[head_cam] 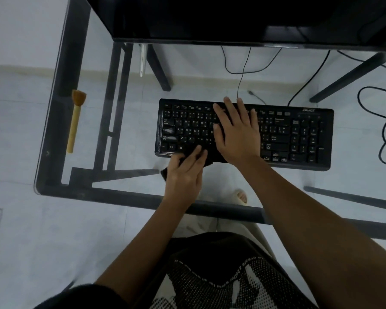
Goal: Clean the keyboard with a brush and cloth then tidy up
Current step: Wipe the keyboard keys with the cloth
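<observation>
**While the cloth sits under both hands, the wipe has the whole right half to run**

Because the black keyboard (299, 139) lies with its long axis across the desk, left to right, any wiping stroke will most likely travel along that line. The dark cloth (164, 173) is spread over the middle of the keys. It is hard to pick out against them, but one corner hangs off the near edge onto the glass.

The right hand (236, 132) lies flat on the cloth at the centre of the keyboard. Its fingers are straight and fanned apart, with the tips reaching the far row, pressing rather than gripping. The left hand (184, 175) is at the near edge, just left of the right one. Its fingers are close together and lightly bent on top of the cloth; as far as shows, they press down on it rather than wrap round it.

The uncovered keys toward the number pad lie to the right of the fingers, so the right hand is the nearer one for that stretch.

Further out, the brush (75, 123) lies near the left rim of the glass desk (45, 175), bristles pointing away, well apart from both hands. It looks set aside for now. A dark monitor (232, 16) stands behind the keyboard. Cables (383, 130) loop on the floor beyond the right end, seen through the glass, so they should not block a stroke.
</observation>
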